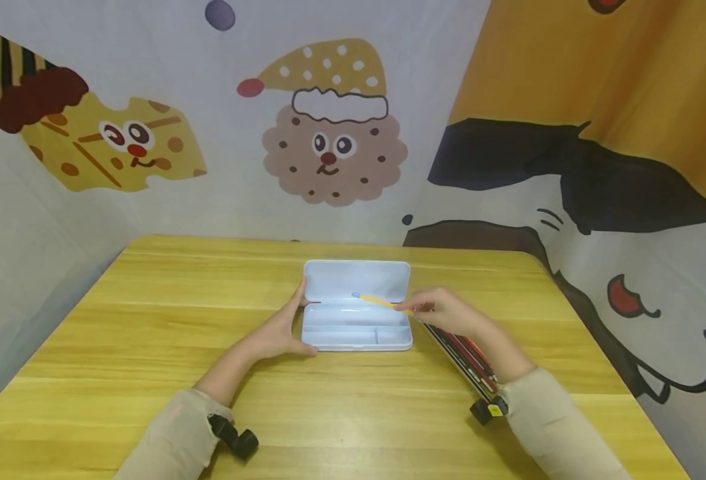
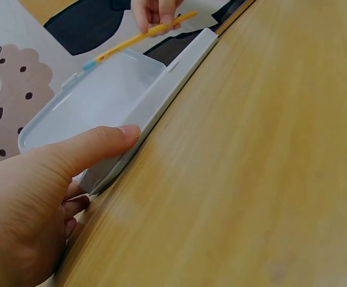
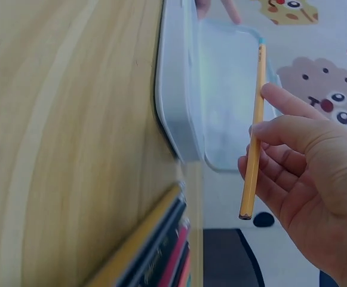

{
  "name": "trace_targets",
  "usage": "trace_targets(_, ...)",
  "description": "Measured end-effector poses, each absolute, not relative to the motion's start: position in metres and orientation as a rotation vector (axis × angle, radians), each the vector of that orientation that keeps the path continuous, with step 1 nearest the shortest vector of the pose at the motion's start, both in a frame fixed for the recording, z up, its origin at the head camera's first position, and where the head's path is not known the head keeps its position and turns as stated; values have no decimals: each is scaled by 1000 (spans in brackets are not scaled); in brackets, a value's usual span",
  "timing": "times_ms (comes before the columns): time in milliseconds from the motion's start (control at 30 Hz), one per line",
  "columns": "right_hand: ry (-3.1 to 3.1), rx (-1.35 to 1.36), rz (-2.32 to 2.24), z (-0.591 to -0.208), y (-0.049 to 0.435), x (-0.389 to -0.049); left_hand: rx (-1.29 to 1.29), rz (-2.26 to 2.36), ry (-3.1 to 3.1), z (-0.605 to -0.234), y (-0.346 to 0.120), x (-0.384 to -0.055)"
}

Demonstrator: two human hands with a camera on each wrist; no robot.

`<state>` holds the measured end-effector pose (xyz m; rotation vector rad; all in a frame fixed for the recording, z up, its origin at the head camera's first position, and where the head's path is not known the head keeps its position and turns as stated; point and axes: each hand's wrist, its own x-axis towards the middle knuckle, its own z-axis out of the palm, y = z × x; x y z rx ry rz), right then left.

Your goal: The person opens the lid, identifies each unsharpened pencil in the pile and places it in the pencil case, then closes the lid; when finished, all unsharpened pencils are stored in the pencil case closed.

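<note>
An open white pencil case point(image 1: 355, 339) lies on the table with its lid point(image 1: 353, 277) tipped back. Inside, its base is split into a long compartment and smaller front ones, with nothing in them. My left hand point(image 1: 276, 333) holds the left end of the case, thumb on the front wall point(image 2: 155, 101) and fingers round the side. Between thumb and fingers of my right hand point(image 3: 307, 143) is a yellow pencil point(image 3: 254, 161) with a light blue end. In the head view this pencil point(image 1: 379, 301) slants over the case, its blue end in front of the lid.
Several pencils point(image 1: 463, 357), dark, red and yellow, lie side by side right of the case, partly under my right forearm. They show large in the right wrist view point(image 3: 155, 251). Behind the wooden table point(image 1: 341, 413) hangs a curtain point(image 1: 209, 213) with cartoon prints.
</note>
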<state>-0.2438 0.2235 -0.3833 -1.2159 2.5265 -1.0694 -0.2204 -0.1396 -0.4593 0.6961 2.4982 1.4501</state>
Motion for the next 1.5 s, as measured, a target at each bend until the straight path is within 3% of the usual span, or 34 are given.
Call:
trace_targets(633,2424,-1247,-1020,-400,180,-263,785,1527,2475,-459,-139,-217)
trace_targets(933,2382,-1274,-984,-407,165,-268,778,1540,2444,-427,-133,-201)
trace_targets(1500,2364,-1292,-975,-413,154,-266,766,1515,2477,-460,-139,-220)
